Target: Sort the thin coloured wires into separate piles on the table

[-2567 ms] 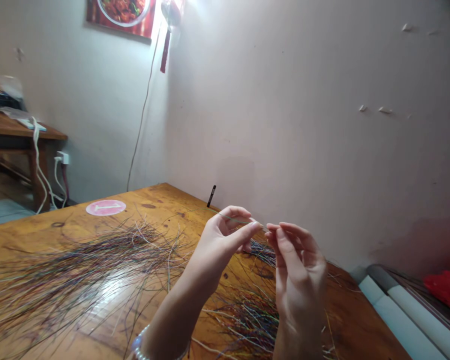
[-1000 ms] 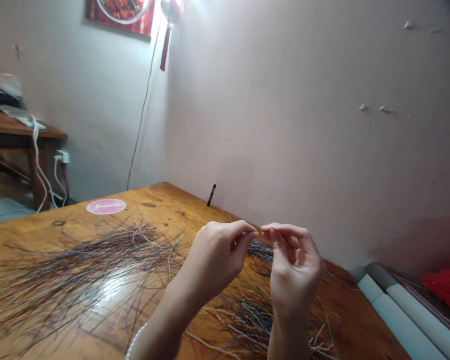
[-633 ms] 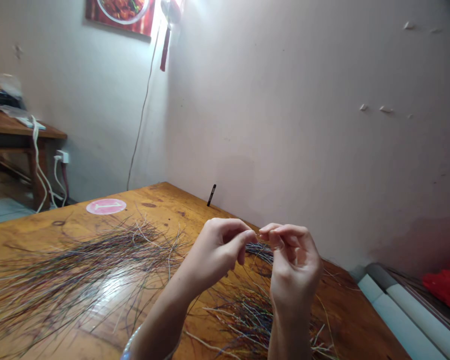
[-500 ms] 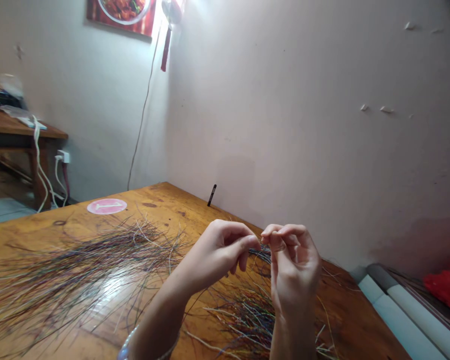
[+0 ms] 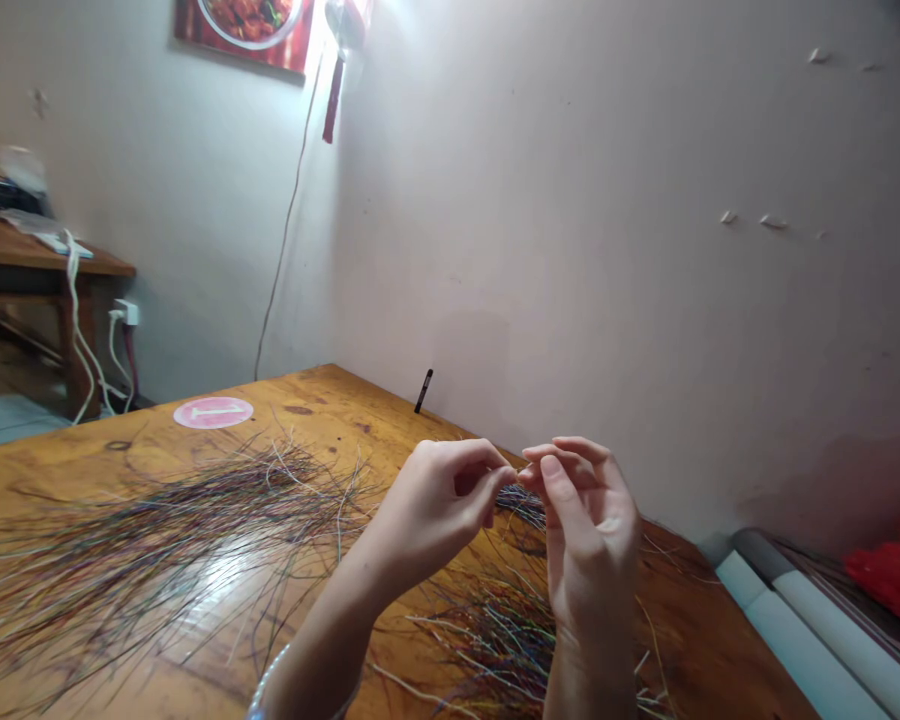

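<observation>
My left hand (image 5: 446, 500) is closed in a pinch, thumb against index finger, over the middle of the table. My right hand (image 5: 589, 510) faces it with its fingertips pinched together, almost touching the left fingertips. A short bit of thin yellowish wire (image 5: 520, 474) shows between the two pinches; the rest of it is hidden or too fine to see. Below the hands lies a tangled bunch of thin coloured wires (image 5: 499, 635), partly covered by my right forearm. Behind the fingers is another dark bunch of wires (image 5: 521, 503).
A long spread of coloured wires (image 5: 217, 510) covers the left of the wooden table (image 5: 300, 392). A pink number disc (image 5: 214, 413) lies near its far edge. A black pen-like stick (image 5: 424, 391) leans by the wall. Padded seating (image 5: 802, 620) stands at the right.
My right thumb has shifted up, and its upper fingers have straightened a little. The left fingers have closed tighter into a pinch. The yellowish wire shows more clearly between them.
</observation>
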Available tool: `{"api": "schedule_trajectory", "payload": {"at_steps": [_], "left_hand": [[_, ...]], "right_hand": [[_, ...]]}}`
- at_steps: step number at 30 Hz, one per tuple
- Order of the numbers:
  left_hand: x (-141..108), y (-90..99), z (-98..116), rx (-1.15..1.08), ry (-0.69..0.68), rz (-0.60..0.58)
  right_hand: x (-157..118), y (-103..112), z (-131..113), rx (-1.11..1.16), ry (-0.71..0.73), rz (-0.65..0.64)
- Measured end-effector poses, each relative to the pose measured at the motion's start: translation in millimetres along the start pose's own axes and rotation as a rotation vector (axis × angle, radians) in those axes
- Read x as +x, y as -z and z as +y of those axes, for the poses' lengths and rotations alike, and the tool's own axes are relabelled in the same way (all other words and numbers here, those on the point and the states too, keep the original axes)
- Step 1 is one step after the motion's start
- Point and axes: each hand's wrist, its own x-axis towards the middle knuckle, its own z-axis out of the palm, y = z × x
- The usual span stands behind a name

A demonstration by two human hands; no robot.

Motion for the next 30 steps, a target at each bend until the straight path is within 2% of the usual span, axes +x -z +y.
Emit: {"api": "schedule_trajectory", "payload": {"at_steps": [7,16,25,30], "left_hand": [[1.5,-0.8,0.3,0.065,-0.013,0.018],[1.5,-3.5,0.3,0.038,-0.006,0.045],[0.0,-2.4,2.8,0.077,-0.017,0.018],[-0.3,-2.6,3.5,-0.011,-0.006,-0.021]], "right_hand": [[-0.5,0.1,-1.5,0.008,-0.068,-0.014],[1.7,2.2,-3.3,0.094,-0.231,-0.073],[0.6,4.2,0.3,0.075,-0.183,-0.057],[2.0,4.2,0.7,0.123,-0.144,-0.069]]}}
